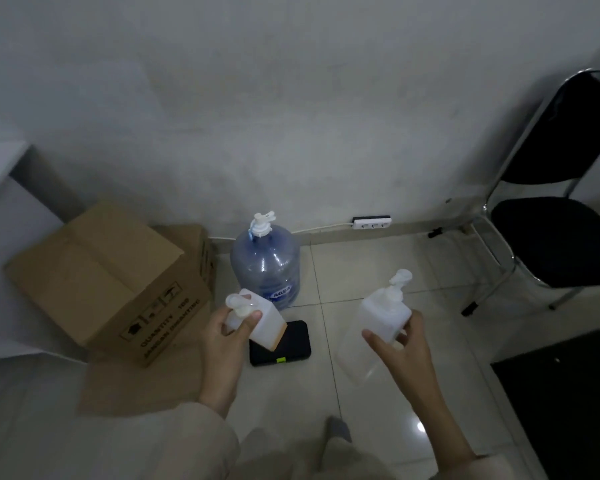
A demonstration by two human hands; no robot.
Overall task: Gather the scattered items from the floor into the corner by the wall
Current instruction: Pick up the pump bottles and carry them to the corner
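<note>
My left hand (222, 341) grips a white pump bottle (262, 323) that is tilted, its pump head pointing left. My right hand (400, 351) holds a second, larger white pump bottle (378, 320) above the tiled floor, pump head up and to the right. Below the left bottle a flat black case (284, 351) with a small green tag lies on the floor. A blue water jug (265, 268) with a white pump cap stands against the wall. Left of it a cardboard box (111, 282) sits in the corner by the wall.
A black folding chair (555, 220) with metal legs stands at the right. A white power strip (371, 223) lies along the wall's base. A flat cardboard sheet (136, 382) lies under the box. A dark mat (568, 393) is at lower right.
</note>
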